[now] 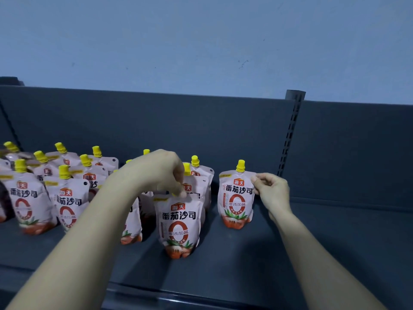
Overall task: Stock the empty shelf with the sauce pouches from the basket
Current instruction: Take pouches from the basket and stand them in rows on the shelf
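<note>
Left hand [164,173] pinches the top of the front pouch [180,227], upright, mid-shelf, nearer the front edge than the others. Right hand [271,193] pinches the upper right corner of the lone pouch [237,195], upright, set back toward the rear panel. Pouch rows [55,189] crowd the shelf's [335,242] left half; right half bare to the slotted upright [290,133].

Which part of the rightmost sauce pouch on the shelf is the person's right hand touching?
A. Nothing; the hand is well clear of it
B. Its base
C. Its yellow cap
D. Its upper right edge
D: the fingertips of the right hand pinch the upper right edge of the rightmost pouch, below its yellow cap.
</note>
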Demonstrator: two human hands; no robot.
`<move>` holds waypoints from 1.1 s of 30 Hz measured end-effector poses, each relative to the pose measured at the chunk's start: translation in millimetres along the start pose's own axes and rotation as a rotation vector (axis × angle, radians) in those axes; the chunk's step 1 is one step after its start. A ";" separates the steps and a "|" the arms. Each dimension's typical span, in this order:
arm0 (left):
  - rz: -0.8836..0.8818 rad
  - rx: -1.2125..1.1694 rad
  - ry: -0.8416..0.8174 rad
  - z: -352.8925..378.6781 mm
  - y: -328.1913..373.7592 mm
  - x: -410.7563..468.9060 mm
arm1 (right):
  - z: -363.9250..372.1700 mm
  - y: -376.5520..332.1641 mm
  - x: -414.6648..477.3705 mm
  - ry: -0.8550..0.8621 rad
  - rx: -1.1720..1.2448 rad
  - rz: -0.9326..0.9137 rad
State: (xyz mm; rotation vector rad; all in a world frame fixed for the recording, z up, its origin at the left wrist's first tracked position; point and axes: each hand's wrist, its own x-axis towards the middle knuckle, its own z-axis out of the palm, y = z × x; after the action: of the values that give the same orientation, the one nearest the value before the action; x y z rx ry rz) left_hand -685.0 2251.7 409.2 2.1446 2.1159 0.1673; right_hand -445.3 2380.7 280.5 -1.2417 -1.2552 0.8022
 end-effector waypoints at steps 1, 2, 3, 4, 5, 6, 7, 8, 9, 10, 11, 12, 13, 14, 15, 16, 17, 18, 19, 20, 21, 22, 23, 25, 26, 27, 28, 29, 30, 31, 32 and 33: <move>0.011 0.005 0.013 1.5 0.2 0.0 | -0.1 0.5 -0.1 -0.005 -0.002 -0.001; 0.022 0.003 0.031 2.8 0.9 0.4 | -0.3 0.8 0.1 -0.010 -0.004 -0.003; 0.031 -0.001 0.050 3.8 1.8 0.4 | -0.4 0.9 0.3 -0.015 -0.005 -0.003; 0.037 -0.002 0.066 4.6 2.5 0.5 | -0.8 0.5 0.3 -0.018 -0.008 -0.003; 0.041 0.000 0.081 5.4 2.9 0.4 | -0.7 0.0 0.5 -0.020 -0.011 -0.003; 0.043 0.004 0.095 6.8 2.4 0.7 | -0.7 -0.2 0.8 -0.021 -0.012 -0.005; 0.045 0.004 0.111 8.4 1.7 1.1 | -0.4 -0.5 1.0 -0.021 -0.011 -0.007; 0.044 0.000 0.125 10.3 0.4 1.5 | -0.3 -0.8 1.0 -0.021 -0.010 -0.008; 0.046 -0.005 0.137 12.2 -0.8 1.6 | -0.1 -0.8 1.2 -0.022 -0.012 -0.010; 0.048 -0.005 0.145 14.2 -2.3 1.9 | 0.1 -0.8 1.2 -0.023 -0.016 -0.010; 0.050 -0.004 0.153 15.7 -3.4 1.8 | 0.3 -1.0 0.9 -0.024 -0.021 -0.010; 0.050 -0.009 0.158 17.1 -4.5 1.7 | 0.4 -1.1 0.6 -0.027 -0.027 -0.010; 0.050 -0.022 0.162 17.9 -5.0 1.1 | 0.6 -0.7 0.4 -0.030 -0.032 -0.011; 0.052 -0.030 0.164 18.3 -5.3 0.5 | 0.3 -0.6 -0.2 -0.035 -0.037 -0.013; 0.056 -0.033 0.166 18.5 -5.0 -0.3 | -0.2 -0.4 -1.0 -0.043 -0.044 -0.016; 0.057 -0.031 0.168 18.6 -4.7 -1.2 | -0.7 -0.1 -1.5 -0.053 -0.054 -0.018; 0.058 -0.032 0.172 18.5 -4.2 -2.2 | -1.2 -0.2 -2.3 -0.065 -0.064 -0.018; 0.058 -0.034 0.179 18.6 -3.6 -3.4 | -1.7 -0.3 -3.3 -0.077 -0.074 -0.018; 0.058 -0.037 0.188 18.6 -2.8 -4.5 | -2.0 -0.4 -4.1 -0.086 -0.084 -0.018; 0.057 -0.036 0.196 19.0 -2.3 -5.6 | -2.1 -1.2 -5.2 -0.094 -0.096 -0.018; 0.056 -0.034 0.205 19.6 -1.9 -6.6 | -2.1 -2.6 -6.7 -0.099 -0.106 -0.020; 0.055 -0.030 0.212 20.3 -1.6 -7.6 | -2.1 -3.9 -7.8 -0.103 -0.115 -0.025; 0.053 -0.029 0.215 20.8 -1.3 -8.6 | -2.0 -5.2 -8.9 -0.106 -0.121 -0.030; 0.045 -0.031 0.219 21.5 -0.2 -10.4 | -2.4 -7.7 -11.2 -0.118 -0.139 -0.032; 0.042 -0.035 0.225 21.8 0.2 -11.3 | -2.5 -8.4 -12.2 -0.128 -0.157 -0.029; 0.041 -0.038 0.234 22.2 0.5 -12.4 | -2.6 -8.9 -13.3 -0.138 -0.181 -0.028; 0.039 -0.037 0.241 22.6 0.6 -13.6 | -2.7 -9.5 -14.6 -0.145 -0.217 -0.031; 0.037 -0.030 0.245 23.1 0.7 -15.3 | -2.8 -10.3 -16.0 -0.145 -0.270 -0.043; 0.036 -0.019 0.251 23.7 0.5 -17.1 | -3.2 -11.9 -18.2 -0.137 -0.333 -0.062; 0.034 -0.006 0.261 24.2 0.1 -19.6 | -3.8 -14.7 -21.2 -0.121 -0.395 -0.087; 0.031 0.001 0.277 24.3 -0.2 -23.0 | -4.3 -18.9 -25.3 -0.101 -0.444 -0.121; 0.026 0.001 0.297 24.1 -0.7 -27.2 | -4.3 -24.8 -30.5 -0.078 -0.471 -0.166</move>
State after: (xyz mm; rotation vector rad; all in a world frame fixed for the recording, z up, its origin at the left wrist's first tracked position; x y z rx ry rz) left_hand -682.0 2224.2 385.6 2.2691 2.2365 0.5177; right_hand -451.5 2345.5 297.5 -1.4605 -1.6487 0.4478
